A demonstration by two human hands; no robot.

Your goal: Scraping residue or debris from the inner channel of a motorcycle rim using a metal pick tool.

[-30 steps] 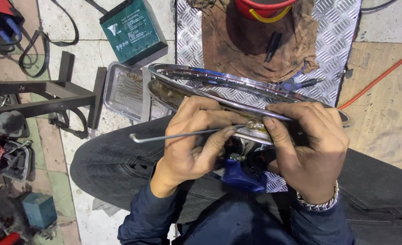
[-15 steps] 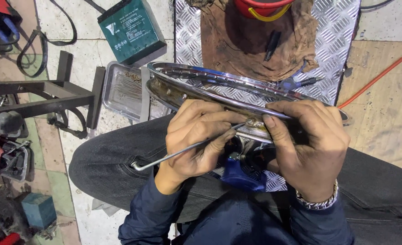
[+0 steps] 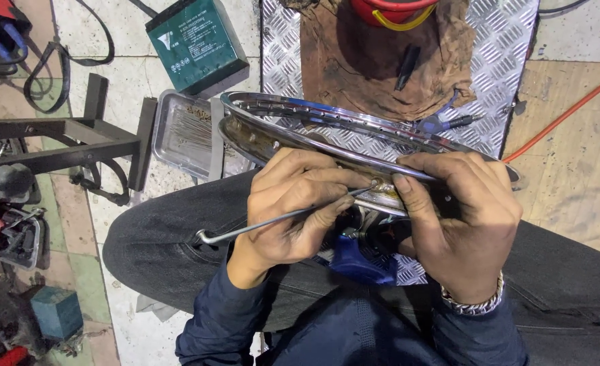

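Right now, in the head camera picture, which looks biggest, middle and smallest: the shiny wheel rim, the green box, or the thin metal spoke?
1. Wheel rim, biggest, though nearness to the camera helps.
2. Green box.
3. Spoke, in the left hand: about as long as the box, but thinnest.

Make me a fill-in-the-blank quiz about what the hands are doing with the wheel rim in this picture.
1. The left hand holds a thin metal ____ whose tip meets a hole in the rim.
2. The right hand wears a metal ____ at the wrist.
3. The spoke's bent end lies over the person's ____ thigh.
4. Past the rim, on the floor, stands a ____ battery.

Missing words: spoke; bracelet; left; green
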